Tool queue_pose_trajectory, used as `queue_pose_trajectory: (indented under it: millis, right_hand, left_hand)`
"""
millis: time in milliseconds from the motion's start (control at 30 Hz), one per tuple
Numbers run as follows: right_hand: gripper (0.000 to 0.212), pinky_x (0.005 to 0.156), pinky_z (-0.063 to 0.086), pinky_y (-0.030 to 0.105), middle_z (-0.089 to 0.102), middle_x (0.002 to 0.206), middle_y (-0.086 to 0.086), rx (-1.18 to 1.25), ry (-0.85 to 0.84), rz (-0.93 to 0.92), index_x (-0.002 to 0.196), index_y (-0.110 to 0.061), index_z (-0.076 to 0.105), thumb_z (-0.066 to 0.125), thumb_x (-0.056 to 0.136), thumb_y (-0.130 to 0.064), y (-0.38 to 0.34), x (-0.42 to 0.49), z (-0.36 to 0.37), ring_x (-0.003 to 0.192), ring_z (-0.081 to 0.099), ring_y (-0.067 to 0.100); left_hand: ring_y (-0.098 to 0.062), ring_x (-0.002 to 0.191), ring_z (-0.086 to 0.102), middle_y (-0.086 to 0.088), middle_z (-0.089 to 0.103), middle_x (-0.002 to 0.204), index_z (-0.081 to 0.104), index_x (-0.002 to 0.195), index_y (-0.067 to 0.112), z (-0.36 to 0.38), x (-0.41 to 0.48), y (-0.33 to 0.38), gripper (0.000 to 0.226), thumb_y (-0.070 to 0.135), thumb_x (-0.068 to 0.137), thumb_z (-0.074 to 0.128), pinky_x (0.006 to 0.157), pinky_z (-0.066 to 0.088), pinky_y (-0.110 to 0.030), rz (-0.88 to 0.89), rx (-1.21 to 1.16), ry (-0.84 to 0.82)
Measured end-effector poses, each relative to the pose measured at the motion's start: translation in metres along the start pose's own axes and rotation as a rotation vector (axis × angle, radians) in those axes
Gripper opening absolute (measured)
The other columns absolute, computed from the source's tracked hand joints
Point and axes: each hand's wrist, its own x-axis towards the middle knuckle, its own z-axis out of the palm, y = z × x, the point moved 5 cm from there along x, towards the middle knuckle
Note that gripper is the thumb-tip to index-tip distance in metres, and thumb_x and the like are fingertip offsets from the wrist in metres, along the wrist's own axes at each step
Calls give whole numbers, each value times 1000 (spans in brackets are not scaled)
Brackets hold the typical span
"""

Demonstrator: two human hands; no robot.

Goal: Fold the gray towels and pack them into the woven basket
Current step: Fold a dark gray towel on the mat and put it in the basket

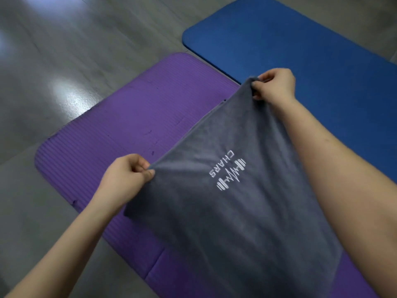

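A gray towel [232,222] with a white embroidered logo hangs stretched in the air above a purple mat. My left hand [126,175] pinches its near-left corner between thumb and curled fingers. My right hand [276,83] pinches the far corner, higher and to the right. The top edge runs taut between the two hands, and the rest of the cloth drapes toward me, covering the lower right of the view. No woven basket is in view.
A purple ribbed exercise mat [111,130] lies on the gray glossy floor [64,50] beneath the towel. A blue mat [300,50] lies beyond it at the upper right, its edge next to the purple one.
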Motion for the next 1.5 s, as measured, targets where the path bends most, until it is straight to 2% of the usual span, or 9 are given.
queue_pose_trajectory:
  millis: [200,333,533,767,900,1067,1233,1367,1500]
  right_hand:
    - [22,90,44,30,67,112,11,-318,-108,-42,108,-8,67,57,88,-9,23,-9,67,107,59,26]
    - [45,99,37,39,49,137,12,-573,-103,-105,138,-15,43,53,94,-16,38,-19,82,123,46,32]
    - [58,105,30,45,39,146,13,-712,-222,-42,146,-12,27,50,97,-32,44,-9,91,131,36,35]
    - [33,96,27,38,63,116,9,-777,-40,-8,121,-16,56,57,88,-19,43,-6,87,115,49,28]
    - [8,85,25,36,64,79,3,-535,-71,50,69,-20,60,57,73,-14,43,-5,59,96,56,26]
    - [23,67,43,22,58,70,0,5,-337,92,68,-19,58,64,74,2,40,-14,2,67,53,12]
    - [23,71,44,20,64,82,1,111,-454,68,87,-18,64,65,79,3,43,-46,-73,77,59,11]
    - [20,67,39,20,63,80,-3,136,-349,78,87,-17,67,73,71,-28,48,-87,-152,73,54,7]
    - [5,58,39,8,60,78,-4,86,-190,92,82,-15,65,70,81,-16,66,-125,-234,66,52,0]
  left_hand:
    - [-28,84,59,-3,61,76,57,73,17,10,23,-32,12,21,80,66,66,40,-30,-62,324,142]
    - [-26,82,57,-3,61,82,56,79,16,17,23,-41,14,24,80,67,64,39,-32,-38,334,147]
    - [-18,78,53,6,59,77,59,83,19,6,18,-53,13,30,82,67,63,37,-30,-109,386,134]
    - [-19,65,62,-3,68,66,66,70,8,5,27,-67,19,22,73,78,63,50,-33,-332,155,-133]
    - [-17,59,64,-8,71,66,70,72,2,-1,23,-56,13,11,71,79,50,49,-22,-363,-88,-271]
    - [-21,63,60,-11,65,68,63,74,2,-1,29,-32,15,10,74,76,56,47,-27,-260,-95,-405]
    - [-23,64,55,-13,59,68,59,78,1,-1,34,12,22,7,71,79,51,40,-25,-67,69,-439]
    - [-27,73,65,-14,71,80,67,89,4,0,27,53,39,14,59,89,61,53,-26,52,186,-462]
    - [-24,73,67,-9,73,72,74,78,7,12,4,106,24,14,60,88,72,52,-32,185,328,-501]
